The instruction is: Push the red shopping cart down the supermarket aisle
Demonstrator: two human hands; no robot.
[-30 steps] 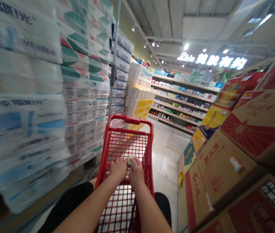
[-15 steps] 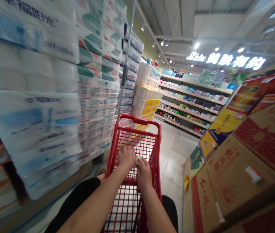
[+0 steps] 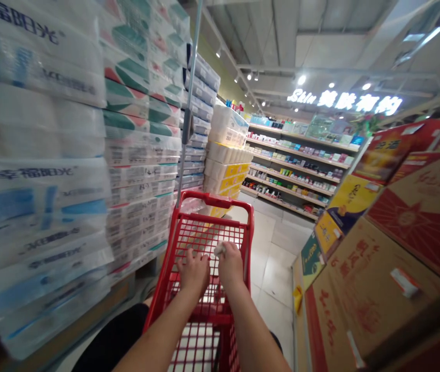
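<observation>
A red plastic shopping cart (image 3: 212, 199) stands in front of me, its grid basket under both hands. My left hand (image 3: 194, 271) is above the grid with its fingers spread and nothing in them. Beside it, my right hand (image 3: 230, 263) is closed on a small whitish crumpled thing (image 3: 218, 250), which pokes out at the fingertips; what it is made of is too small to tell. The two hands are apart.
Stacked tissue packs (image 3: 134, 155) line the left side, with a metal pole (image 3: 190, 98) before them. Cardboard boxes (image 3: 382, 268) are piled on the right. Shelves of small goods (image 3: 297, 170) stand at the aisle's far end, beyond the tiled floor (image 3: 276, 263).
My hands have parted; the left has moved left and down, its fingers now spread. The right still holds the whitish thing, raised slightly. The view has shifted a little.
</observation>
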